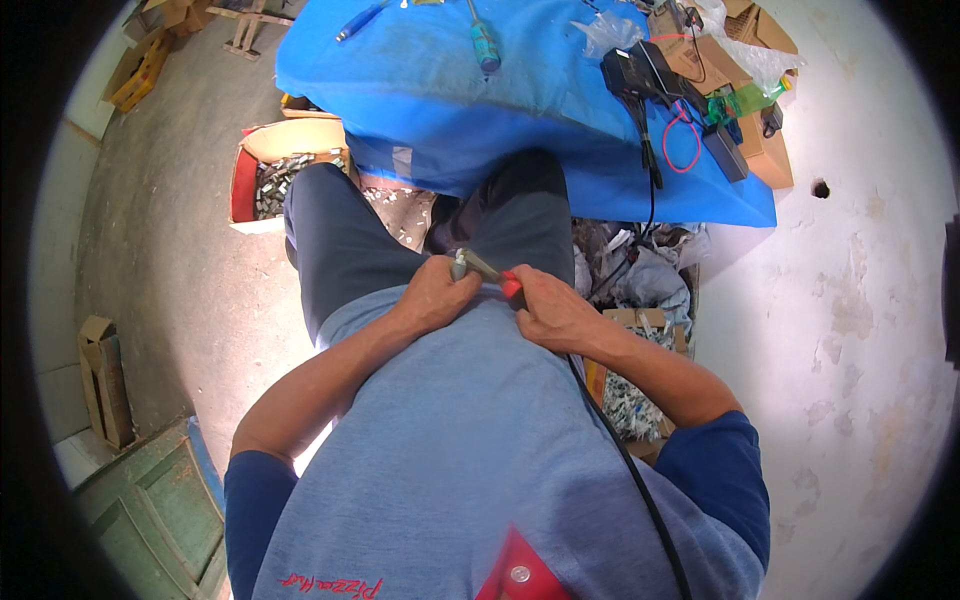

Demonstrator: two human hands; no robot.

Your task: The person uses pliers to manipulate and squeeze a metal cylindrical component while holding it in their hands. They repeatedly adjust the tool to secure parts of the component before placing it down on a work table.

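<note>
Close to my lap, my left hand [438, 294] is closed around a small grey, cylinder-like piece [459, 268] with a pale tip. Facing it, my right hand [558, 308] grips a red-handled metal tool [512, 286], whose kind I cannot make out. The tool's metal end reaches left and meets or nearly meets the grey piece. Part of the handle is hidden by my right fingers.
A blue-covered table [440, 110] stands ahead, bearing a teal-handled screwdriver [485, 45], black power adapters [640, 75] and a green bottle [742, 100]. At left sits a box [245, 190] of small metal pieces. Shredded scraps [630, 405] fill a container at right. A black cable [640, 480] crosses my side.
</note>
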